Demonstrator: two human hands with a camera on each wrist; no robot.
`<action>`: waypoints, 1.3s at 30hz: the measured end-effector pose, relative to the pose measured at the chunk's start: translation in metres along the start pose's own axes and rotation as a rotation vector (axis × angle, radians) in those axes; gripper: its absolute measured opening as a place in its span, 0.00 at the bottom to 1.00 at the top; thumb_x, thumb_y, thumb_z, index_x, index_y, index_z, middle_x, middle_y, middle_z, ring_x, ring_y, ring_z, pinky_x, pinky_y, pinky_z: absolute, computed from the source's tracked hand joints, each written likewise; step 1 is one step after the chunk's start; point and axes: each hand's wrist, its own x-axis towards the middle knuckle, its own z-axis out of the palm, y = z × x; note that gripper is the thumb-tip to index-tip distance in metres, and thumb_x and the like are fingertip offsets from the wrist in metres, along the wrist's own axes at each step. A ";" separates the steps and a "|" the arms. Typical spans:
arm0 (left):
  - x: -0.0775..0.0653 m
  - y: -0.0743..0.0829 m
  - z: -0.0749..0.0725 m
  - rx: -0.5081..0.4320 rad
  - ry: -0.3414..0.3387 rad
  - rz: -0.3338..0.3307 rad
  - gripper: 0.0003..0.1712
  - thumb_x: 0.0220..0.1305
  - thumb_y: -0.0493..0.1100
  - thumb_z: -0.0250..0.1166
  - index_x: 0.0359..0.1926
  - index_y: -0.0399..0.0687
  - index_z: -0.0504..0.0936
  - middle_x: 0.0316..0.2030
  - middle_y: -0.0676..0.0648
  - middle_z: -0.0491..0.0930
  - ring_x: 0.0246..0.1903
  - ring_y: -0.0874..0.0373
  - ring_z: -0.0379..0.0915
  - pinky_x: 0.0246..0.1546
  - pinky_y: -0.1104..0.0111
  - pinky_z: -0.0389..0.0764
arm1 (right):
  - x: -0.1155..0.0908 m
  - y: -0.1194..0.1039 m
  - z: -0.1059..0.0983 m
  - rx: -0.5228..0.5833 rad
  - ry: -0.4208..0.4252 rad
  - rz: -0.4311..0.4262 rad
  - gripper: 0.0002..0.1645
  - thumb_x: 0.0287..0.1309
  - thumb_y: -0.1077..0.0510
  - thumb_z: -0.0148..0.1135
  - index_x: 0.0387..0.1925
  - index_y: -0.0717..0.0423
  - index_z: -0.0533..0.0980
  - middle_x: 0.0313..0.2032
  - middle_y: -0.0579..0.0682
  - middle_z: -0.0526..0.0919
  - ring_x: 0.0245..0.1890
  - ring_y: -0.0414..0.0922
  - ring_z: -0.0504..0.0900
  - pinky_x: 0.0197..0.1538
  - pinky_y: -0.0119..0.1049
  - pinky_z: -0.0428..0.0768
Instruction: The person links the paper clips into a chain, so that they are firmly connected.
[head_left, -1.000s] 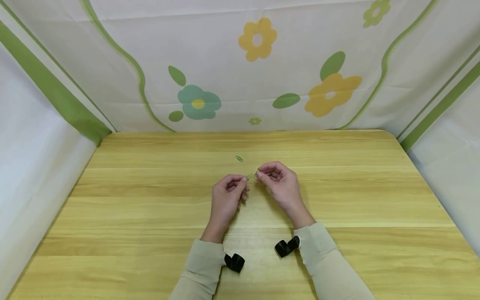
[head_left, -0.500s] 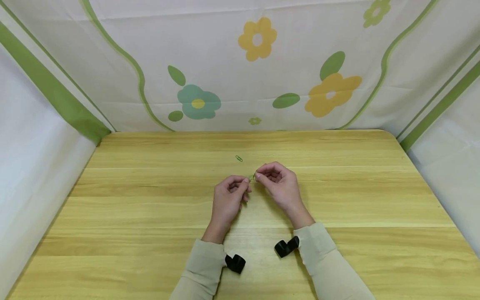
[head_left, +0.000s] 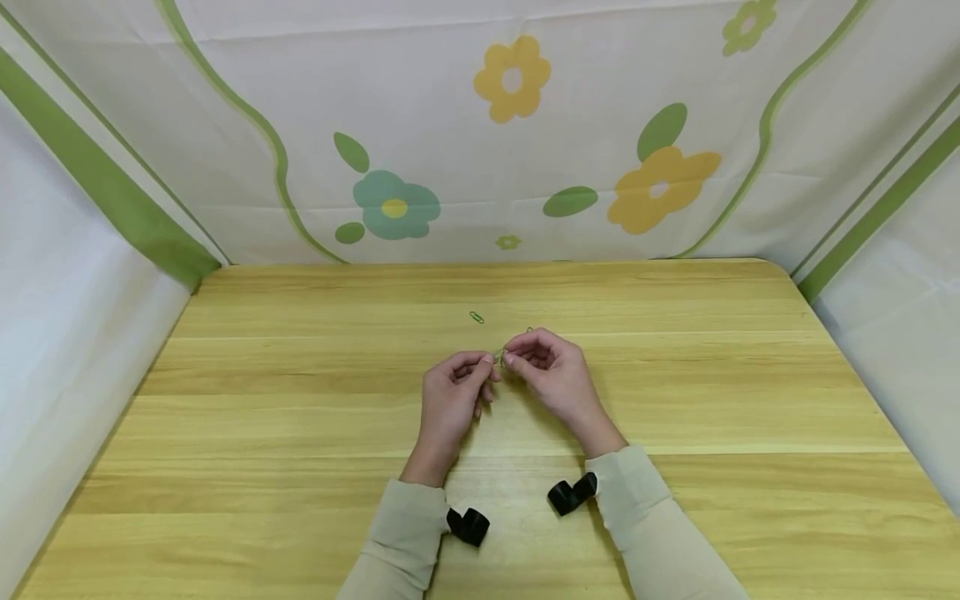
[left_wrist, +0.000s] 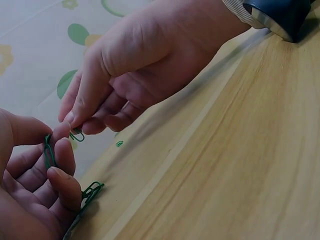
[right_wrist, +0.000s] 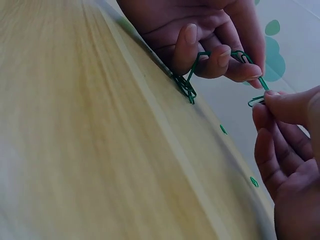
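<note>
My left hand pinches the end of a chain of green paper clips between thumb and forefinger. In the right wrist view the chain drapes across the other left fingers and hangs down near the tabletop. Opposite it, my right hand pinches a single green paper clip between thumb and fingertip. Both sets of fingertips are almost together, and the right hand's clip overlaps the chain's end clip in the right wrist view. Fingers partly hide where the two clips meet.
One loose green paper clip lies on the wooden table beyond the hands. Another paper clip shows just behind the right hand's knuckles. A floral curtain stands along the table's back edge.
My right hand has moved slightly left and toward me, bringing its clip up to the chain's end. A loose clip behind that hand has come into sight. The left hand stays nearly still.
</note>
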 end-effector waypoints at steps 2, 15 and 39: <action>0.000 0.000 0.000 -0.002 0.007 -0.001 0.09 0.76 0.39 0.68 0.46 0.36 0.89 0.31 0.44 0.88 0.21 0.60 0.76 0.17 0.75 0.70 | 0.000 0.000 0.000 0.001 -0.018 0.010 0.09 0.67 0.66 0.73 0.48 0.59 0.85 0.43 0.59 0.88 0.38 0.42 0.86 0.40 0.29 0.84; -0.001 -0.001 0.000 0.004 0.000 0.007 0.09 0.76 0.40 0.68 0.47 0.38 0.89 0.34 0.38 0.89 0.21 0.60 0.76 0.17 0.75 0.70 | 0.000 -0.001 0.001 -0.081 -0.096 0.069 0.10 0.73 0.60 0.67 0.52 0.53 0.85 0.44 0.55 0.86 0.36 0.47 0.83 0.37 0.32 0.85; 0.000 -0.002 0.000 -0.012 0.000 0.029 0.09 0.77 0.41 0.68 0.47 0.38 0.88 0.34 0.41 0.89 0.25 0.58 0.79 0.18 0.73 0.75 | 0.002 0.001 -0.008 0.186 -0.039 0.120 0.10 0.74 0.59 0.68 0.47 0.64 0.82 0.36 0.50 0.90 0.30 0.41 0.87 0.33 0.31 0.84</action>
